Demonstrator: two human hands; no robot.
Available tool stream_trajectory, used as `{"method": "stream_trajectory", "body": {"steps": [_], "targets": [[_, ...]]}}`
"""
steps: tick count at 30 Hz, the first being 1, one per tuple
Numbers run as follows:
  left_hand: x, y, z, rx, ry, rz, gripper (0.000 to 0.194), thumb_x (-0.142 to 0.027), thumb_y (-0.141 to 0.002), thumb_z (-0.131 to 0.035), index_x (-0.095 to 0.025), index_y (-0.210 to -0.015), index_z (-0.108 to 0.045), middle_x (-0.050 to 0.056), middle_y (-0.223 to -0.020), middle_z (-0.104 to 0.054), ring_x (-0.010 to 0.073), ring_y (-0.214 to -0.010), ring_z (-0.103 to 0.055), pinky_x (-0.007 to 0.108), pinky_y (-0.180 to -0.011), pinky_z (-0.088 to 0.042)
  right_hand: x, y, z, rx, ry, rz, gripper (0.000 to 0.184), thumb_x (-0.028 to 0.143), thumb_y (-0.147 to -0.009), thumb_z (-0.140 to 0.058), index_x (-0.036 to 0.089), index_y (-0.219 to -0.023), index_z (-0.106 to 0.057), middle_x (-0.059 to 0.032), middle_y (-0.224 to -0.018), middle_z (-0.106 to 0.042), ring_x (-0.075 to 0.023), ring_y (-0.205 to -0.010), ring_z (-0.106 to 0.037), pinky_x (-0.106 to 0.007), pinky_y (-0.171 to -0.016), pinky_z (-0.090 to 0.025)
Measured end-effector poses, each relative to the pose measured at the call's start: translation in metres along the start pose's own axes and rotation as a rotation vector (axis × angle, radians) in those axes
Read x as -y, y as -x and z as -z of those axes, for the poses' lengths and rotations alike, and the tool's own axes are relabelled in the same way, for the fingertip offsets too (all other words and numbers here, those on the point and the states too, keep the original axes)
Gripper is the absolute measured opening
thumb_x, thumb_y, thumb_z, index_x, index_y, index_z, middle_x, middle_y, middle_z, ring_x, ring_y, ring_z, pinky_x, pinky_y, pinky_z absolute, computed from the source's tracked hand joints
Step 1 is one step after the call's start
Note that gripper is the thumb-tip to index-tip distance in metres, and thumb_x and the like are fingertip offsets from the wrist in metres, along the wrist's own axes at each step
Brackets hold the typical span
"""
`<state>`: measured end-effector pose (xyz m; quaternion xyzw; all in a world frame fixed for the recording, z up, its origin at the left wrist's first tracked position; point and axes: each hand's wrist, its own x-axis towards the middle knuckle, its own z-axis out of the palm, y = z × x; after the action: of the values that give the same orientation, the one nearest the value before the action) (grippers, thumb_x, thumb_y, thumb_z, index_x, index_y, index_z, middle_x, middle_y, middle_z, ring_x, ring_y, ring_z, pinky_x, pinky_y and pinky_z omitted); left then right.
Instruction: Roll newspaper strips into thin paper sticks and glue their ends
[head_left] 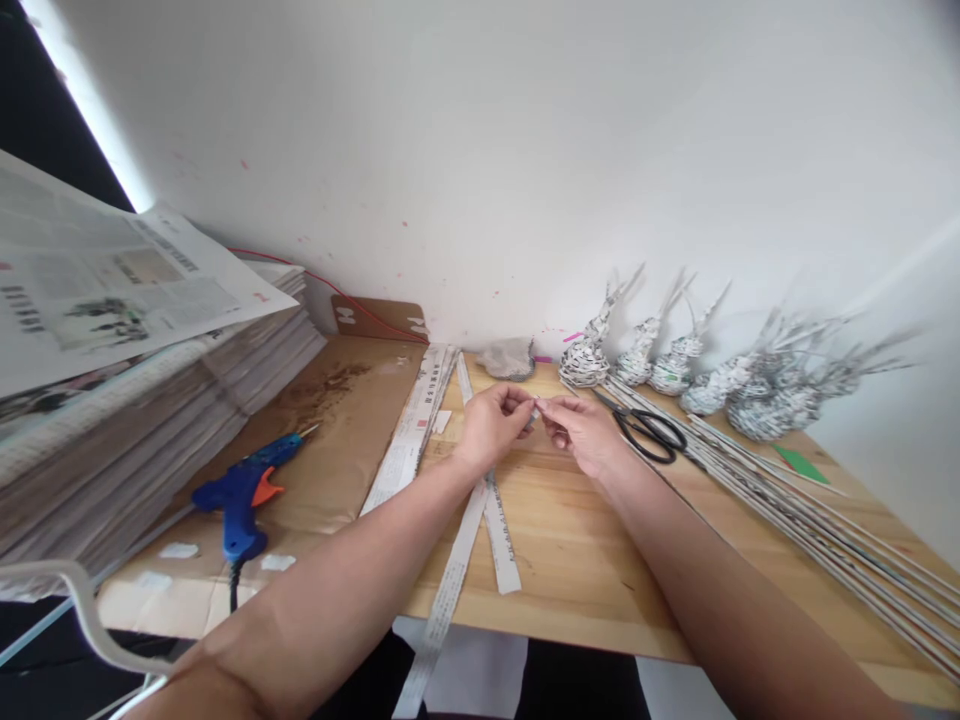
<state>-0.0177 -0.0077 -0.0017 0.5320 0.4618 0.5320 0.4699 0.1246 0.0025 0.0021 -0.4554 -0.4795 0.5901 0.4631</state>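
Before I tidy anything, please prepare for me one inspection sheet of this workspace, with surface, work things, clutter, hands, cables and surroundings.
Surface: wooden table; stained brown cardboard on the left.
Work things: paper strips, one hanging over the front edge; scissors and paper rods at right; woven paper shapes along the wall; blue glue gun on the cardboard.
Clutter: newspaper stack at far left; green scrap at right.
Hands: left hand and right hand with fingertips close together; anything between is too small to name.
Cables: black cord from the glue gun; red cable near the wall.
Surroundings: white wall with pinkish marks.
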Motion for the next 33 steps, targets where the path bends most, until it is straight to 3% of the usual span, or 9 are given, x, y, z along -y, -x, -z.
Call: {"method": "stream_trajectory", "body": {"steps": [5, 11, 25, 33], "targets": [[0.002, -0.001, 0.000, 0.005, 0.021, -0.006, 0.011, -0.023, -0.077, -0.062, -0.014, -0.082, -0.060, 0.000, -0.062, -0.061, 0.0104, -0.051, -0.061, 0.020, -0.047, -0.051, -0.003, -0.001, -0.001, -0.016, -0.003, 0.003, 0.031, 0.041, -0.060, -0.078, 0.016, -0.058, -0.059, 0.0044, -0.050, -0.047, -0.0061, -0.045, -0.038, -0.020, -0.039, -0.022], [0.001, 0.001, 0.001, 0.009, -0.013, 0.000, 0.008, -0.022, -0.077, -0.060, -0.014, -0.081, -0.060, 0.001, -0.063, -0.062, 0.0107, -0.051, -0.061, 0.021, -0.047, -0.052, -0.006, -0.003, 0.003, 0.038, 0.007, -0.038, 0.028, 0.042, -0.062, -0.077, 0.017, -0.070, -0.066, 0.0017, -0.059, -0.057, -0.0076, -0.051, -0.047, -0.020, -0.040, -0.026], [-0.001, 0.001, 0.001, 0.011, -0.029, 0.005, 0.011, -0.025, -0.077, -0.062, -0.014, -0.081, -0.060, 0.002, -0.065, -0.063, 0.0115, -0.052, -0.061, 0.021, -0.048, -0.051, -0.002, -0.002, 0.004, 0.059, 0.002, -0.057, 0.028, 0.040, -0.060, -0.077, 0.016, -0.071, -0.070, -0.0010, -0.063, -0.060, -0.0084, -0.053, -0.049, -0.020, -0.042, -0.028], [0.010, 0.001, 0.002, 0.014, -0.098, -0.091, 0.014, -0.030, -0.079, -0.059, -0.017, -0.085, -0.060, 0.002, -0.069, -0.064, 0.0111, -0.054, -0.062, 0.020, -0.049, -0.049, -0.001, -0.001, 0.002, 0.000, 0.005, -0.069, 0.027, 0.038, -0.058, -0.078, 0.015, -0.068, -0.068, 0.0005, -0.059, -0.058, -0.0079, -0.051, -0.047, -0.020, -0.041, -0.025]]}}
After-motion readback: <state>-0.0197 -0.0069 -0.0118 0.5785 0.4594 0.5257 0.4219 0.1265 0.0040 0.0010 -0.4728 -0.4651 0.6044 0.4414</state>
